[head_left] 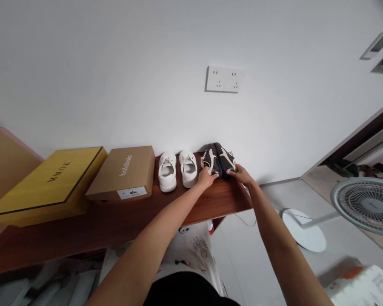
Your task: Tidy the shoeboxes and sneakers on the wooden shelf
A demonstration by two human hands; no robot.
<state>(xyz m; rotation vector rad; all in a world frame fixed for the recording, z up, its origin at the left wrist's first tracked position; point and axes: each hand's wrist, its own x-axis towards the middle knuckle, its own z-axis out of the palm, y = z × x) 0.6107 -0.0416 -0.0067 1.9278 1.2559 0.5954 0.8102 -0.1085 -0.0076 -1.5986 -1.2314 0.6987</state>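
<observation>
A pair of dark brown shoes (pixel 218 159) with pale stripes stands on the far right end of a reddish wooden shelf (pixel 210 199), against the white wall. My left hand (pixel 207 176) grips the heel of the left dark shoe. My right hand (pixel 241 173) has its fingers closed on the heel of the right dark shoe. To their left a pair of white sneakers (pixel 177 170) stands side by side, toes toward me.
A brown cardboard shoebox (pixel 124 172) and a larger yellow box (pixel 47 185) lie further left on the shelf. A double wall socket (pixel 225 79) is above. A white standing fan (pixel 364 206) with its round base is on the floor at right.
</observation>
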